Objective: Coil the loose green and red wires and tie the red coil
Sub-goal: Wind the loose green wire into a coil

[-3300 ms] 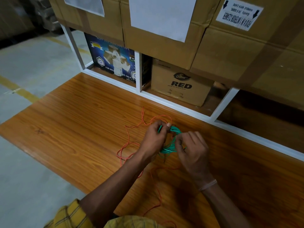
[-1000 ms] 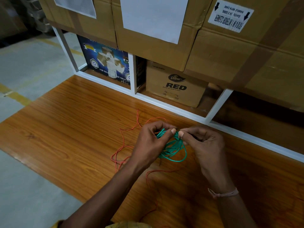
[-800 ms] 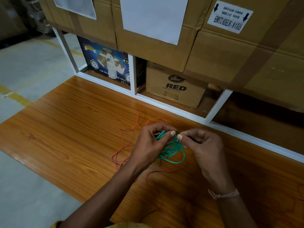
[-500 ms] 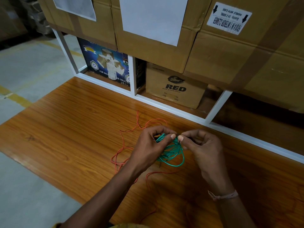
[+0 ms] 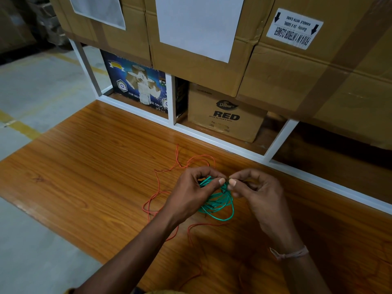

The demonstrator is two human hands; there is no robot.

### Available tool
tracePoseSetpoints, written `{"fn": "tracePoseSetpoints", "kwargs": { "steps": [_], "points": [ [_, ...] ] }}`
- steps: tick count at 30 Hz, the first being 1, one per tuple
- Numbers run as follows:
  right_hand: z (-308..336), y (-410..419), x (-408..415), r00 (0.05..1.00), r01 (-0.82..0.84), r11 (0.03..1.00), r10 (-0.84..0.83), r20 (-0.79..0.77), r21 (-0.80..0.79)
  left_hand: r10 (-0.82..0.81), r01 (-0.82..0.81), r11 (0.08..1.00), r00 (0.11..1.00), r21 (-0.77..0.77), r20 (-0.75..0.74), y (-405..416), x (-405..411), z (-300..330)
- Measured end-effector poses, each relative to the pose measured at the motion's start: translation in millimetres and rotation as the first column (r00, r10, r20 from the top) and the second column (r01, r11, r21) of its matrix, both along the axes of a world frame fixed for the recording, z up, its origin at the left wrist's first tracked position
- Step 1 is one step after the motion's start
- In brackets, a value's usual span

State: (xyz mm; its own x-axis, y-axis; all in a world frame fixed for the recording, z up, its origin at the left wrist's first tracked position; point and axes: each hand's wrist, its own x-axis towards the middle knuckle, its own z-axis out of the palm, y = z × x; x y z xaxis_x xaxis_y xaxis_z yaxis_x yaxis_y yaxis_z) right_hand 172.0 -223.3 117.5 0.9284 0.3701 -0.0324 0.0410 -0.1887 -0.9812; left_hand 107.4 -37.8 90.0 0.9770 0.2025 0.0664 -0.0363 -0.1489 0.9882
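Note:
A green wire coil (image 5: 220, 203) hangs in small loops between both hands, just above the wooden tabletop (image 5: 89, 187). My left hand (image 5: 191, 194) pinches the top of the coil between thumb and fingers. My right hand (image 5: 254, 192) pinches the same spot from the right, thumb tips almost meeting. A loose red wire (image 5: 158, 187) sprawls on the wood to the left of and under the hands, with strands trailing toward me; part of it is hidden by my left forearm.
A white metal rack frame (image 5: 212, 141) runs along the table's far edge. Large cardboard boxes (image 5: 199, 68) overhang it, with a blue printed box (image 5: 137, 85) and a "RED" carton (image 5: 227, 117) below. Grey floor lies left.
Since the oldest frame the green coil's loops have dropped lower and both hands now pinch its top. Over the last second the hands barely move.

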Motion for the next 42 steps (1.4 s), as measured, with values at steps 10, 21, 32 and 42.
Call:
{"fn": "tracePoseSetpoints", "kwargs": {
  "steps": [10, 21, 32, 42],
  "points": [
    [-5, -1, 9, 0.985, -0.007, 0.988, 0.033, 0.167, -0.156, -0.095, 0.106, 0.977, 0.993, 0.184, -0.066, 18, 2, -4],
    [-11, 1, 14, 0.997, -0.073, 0.991, 0.074, -0.002, -0.114, -0.09, 0.098, 0.982, 0.994, 0.163, -0.06, 16, 2, 0],
    [-34, 13, 13, 1.0, 0.028, 0.999, -0.027, 0.006, -0.037, -0.092, 0.104, 0.985, 0.992, 0.135, -0.089, 15, 4, -14],
    [-38, 26, 8, 0.997, 0.034, 0.999, -0.035, 0.068, 0.002, -0.041, 0.037, 0.999, 0.989, -0.029, -0.142, 13, 12, -19]
  ]
}}
